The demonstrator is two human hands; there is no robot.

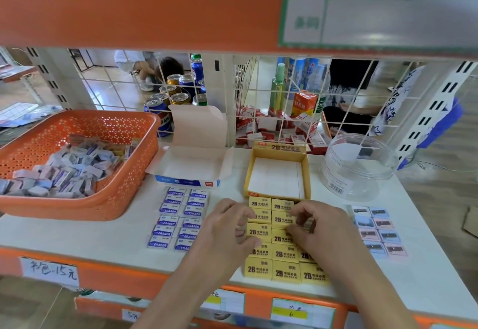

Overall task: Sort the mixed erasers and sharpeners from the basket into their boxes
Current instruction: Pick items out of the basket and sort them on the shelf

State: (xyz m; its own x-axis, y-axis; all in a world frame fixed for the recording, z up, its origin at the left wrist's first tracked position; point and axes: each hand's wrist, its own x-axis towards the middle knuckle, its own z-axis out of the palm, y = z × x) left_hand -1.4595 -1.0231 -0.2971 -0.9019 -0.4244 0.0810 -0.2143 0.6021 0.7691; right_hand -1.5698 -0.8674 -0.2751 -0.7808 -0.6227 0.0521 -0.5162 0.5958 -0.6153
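Yellow 2B erasers point(260, 233), lying in a tight grid at the front of the white shelf point(129, 238), just below the empty yellow box point(307, 173). Small, light blocks in paper sleeves; probably firm with a little give, grippy rather than slick, not fragile. Best taken by the two long sides, thumb against fingertips, one at a time or squeezed together as a short row. Likely to buckle and scatter when lifted as a long row without pressure from both ends.

Right hand point(319, 222) curled over the upper right of the grid, thumb and fingers seemingly pinching one eraser. Left hand point(227, 227) curled at the grid's left edge, fingertips touching the blocks; cannot tell whether gripping anything.

To the left, blue-and-white erasers point(178, 217) in two columns below an open white box point(191, 165). Far left, orange basket point(77, 208), holding a mixed heap not yet sorted. To the right, pastel sharpeners point(377, 233) set out in pairs, below a clear tub point(359, 168).
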